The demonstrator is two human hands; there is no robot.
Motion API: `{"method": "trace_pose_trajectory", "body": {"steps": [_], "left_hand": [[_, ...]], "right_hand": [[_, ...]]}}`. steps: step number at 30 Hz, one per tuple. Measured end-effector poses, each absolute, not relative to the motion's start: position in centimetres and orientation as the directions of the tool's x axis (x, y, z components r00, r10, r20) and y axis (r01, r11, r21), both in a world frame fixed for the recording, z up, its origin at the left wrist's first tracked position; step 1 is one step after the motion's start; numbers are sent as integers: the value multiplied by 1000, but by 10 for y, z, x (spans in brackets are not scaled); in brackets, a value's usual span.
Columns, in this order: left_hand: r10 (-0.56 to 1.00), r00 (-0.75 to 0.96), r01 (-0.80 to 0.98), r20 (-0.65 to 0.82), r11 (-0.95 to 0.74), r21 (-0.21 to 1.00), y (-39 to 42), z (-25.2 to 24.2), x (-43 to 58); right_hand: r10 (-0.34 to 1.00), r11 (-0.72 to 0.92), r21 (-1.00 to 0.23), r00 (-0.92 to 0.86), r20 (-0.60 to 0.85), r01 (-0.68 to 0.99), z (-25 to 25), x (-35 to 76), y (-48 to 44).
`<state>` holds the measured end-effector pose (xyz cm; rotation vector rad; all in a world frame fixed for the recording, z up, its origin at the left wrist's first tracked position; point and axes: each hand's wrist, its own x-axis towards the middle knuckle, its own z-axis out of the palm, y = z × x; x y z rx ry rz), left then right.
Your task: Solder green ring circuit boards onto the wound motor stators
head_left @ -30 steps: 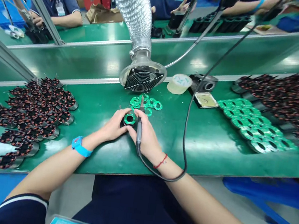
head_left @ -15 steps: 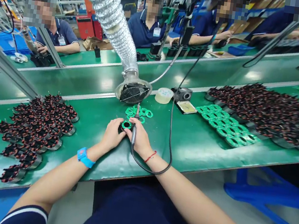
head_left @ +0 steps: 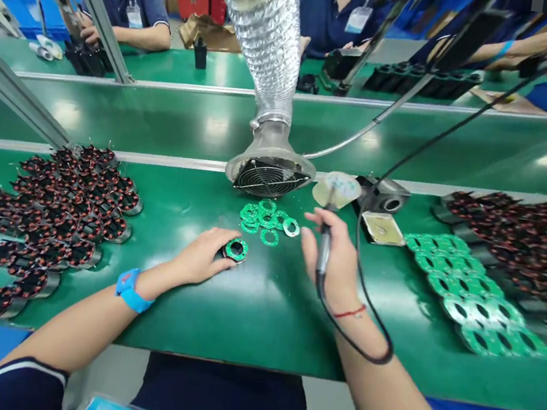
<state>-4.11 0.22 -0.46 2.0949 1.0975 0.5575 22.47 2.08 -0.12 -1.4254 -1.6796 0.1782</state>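
My left hand (head_left: 204, 254) rests on the green table with its fingers around a motor stator (head_left: 236, 250) that has a green ring-shaped circuit board on top. Off to the right, my right hand (head_left: 336, 264) grips a soldering iron (head_left: 323, 255) by its handle. The iron points away from me, its front end over a round whitish container (head_left: 337, 189); the exact tip is blurred. Between the hands and farther back lie several loose green ring boards (head_left: 269, 237). The iron's black cable loops below my right wrist.
A fume extractor (head_left: 270, 176) on a silver duct hangs over the middle. Wound stators (head_left: 72, 205) are massed at left, more (head_left: 512, 230) at right beside green board panels (head_left: 474, 285). A soldering iron stand (head_left: 388, 200) with a sponge tray (head_left: 382, 229) stands behind. Co-workers sit across.
My right hand has moved right with the soldering iron, away from the stator and over to the whitish container. The left hand still holds the stator. The head view has shifted.
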Motion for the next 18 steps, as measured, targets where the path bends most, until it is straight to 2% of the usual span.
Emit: {"method": "trace_pose_trajectory", "body": {"steps": [2,3,5,7,9,13,16,18], "left_hand": [[889,457,570,27,-316,758,8,1,-48],[928,373,585,14,-247,772,14,4,-52],[987,160,593,1,-97,799,35,10,-62],[999,-40,592,33,-3,806,68,15,-69],[982,-167,634,87,40,772,110,18,-72],[943,-302,687,141,113,718,190,15,-62],[929,-337,729,154,154,666,225,9,-46],[930,-342,759,130,192,621,234,7,-39]], "right_hand": [[863,224,-562,106,494,796,-2,255,46],[893,165,-573,124,432,803,-4,267,56],[950,109,-620,101,294,777,-10,283,71],[960,71,-664,129,247,744,-17,291,75],[957,17,-725,199,212,688,-23,294,74],[959,6,-804,224,173,595,-26,299,69],[959,-5,-701,202,198,713,-16,303,65],[961,-22,-682,202,187,731,-8,304,59]]}}
